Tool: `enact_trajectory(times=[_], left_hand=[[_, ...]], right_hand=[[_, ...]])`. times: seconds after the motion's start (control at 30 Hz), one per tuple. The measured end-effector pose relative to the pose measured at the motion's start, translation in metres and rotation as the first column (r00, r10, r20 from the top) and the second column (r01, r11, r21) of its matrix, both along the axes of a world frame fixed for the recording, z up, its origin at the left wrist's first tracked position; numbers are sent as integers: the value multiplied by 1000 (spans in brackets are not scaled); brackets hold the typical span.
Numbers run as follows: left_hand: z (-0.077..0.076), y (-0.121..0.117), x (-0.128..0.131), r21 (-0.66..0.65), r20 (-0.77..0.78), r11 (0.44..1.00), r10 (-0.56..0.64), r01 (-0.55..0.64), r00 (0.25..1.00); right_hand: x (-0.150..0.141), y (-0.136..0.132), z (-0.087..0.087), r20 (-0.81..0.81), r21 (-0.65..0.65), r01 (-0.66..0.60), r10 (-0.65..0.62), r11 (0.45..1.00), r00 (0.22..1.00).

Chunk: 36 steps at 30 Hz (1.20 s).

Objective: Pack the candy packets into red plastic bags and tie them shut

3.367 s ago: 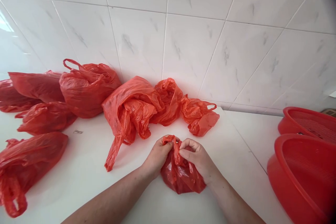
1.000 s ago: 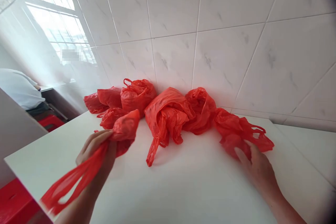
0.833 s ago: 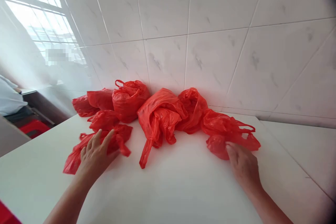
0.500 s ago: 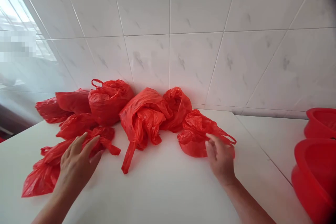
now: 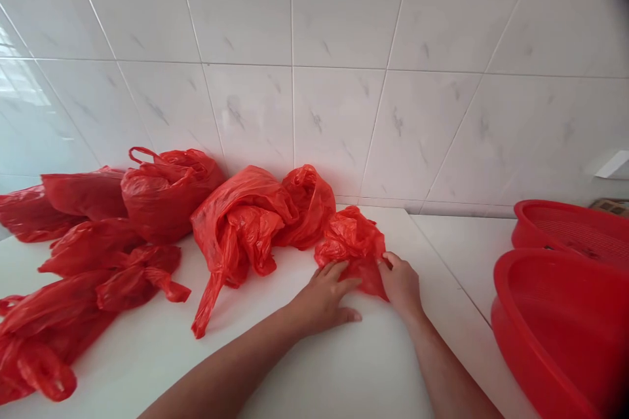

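A crumpled red plastic bag (image 5: 354, 239) lies on the white tabletop between my two hands, near the wall. My left hand (image 5: 325, 298) reaches across to its front left side, palm down, with fingers apart and fingertips touching the plastic; the thumb points right over the tabletop. At the bag's right edge, my right hand (image 5: 401, 283) has its fingers curled in and closed on the plastic. Just to the left sit a bunched red bag (image 5: 309, 203) and a larger red bag (image 5: 246, 209) with a strap trailing forward.
More red bags (image 5: 167, 193) are piled along the left, some bulging and some knotted. At the right stand a red plastic basin (image 5: 511, 301) and a red sieve basket (image 5: 525, 216) behind it. A tiled wall (image 5: 339, 118) closes off the back of the white table (image 5: 295, 373).
My left hand has crossed from the left bags to the right-hand bag. The right hand now closes on that bag's edge, and the bag is more bunched. The view has turned right.
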<state>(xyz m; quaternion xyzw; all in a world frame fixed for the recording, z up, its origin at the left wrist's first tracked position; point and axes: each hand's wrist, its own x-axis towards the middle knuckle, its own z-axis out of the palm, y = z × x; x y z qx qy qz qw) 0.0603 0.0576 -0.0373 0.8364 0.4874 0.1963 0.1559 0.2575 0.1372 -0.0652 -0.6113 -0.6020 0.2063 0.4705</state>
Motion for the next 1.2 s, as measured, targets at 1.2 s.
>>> enact_trajectory(times=[1.2], left_hand=[[-16,16,-25,-346,832,938,296,21,470]], right_hand=[[-20,-98,24,-323,-187,-633,561,751,762]])
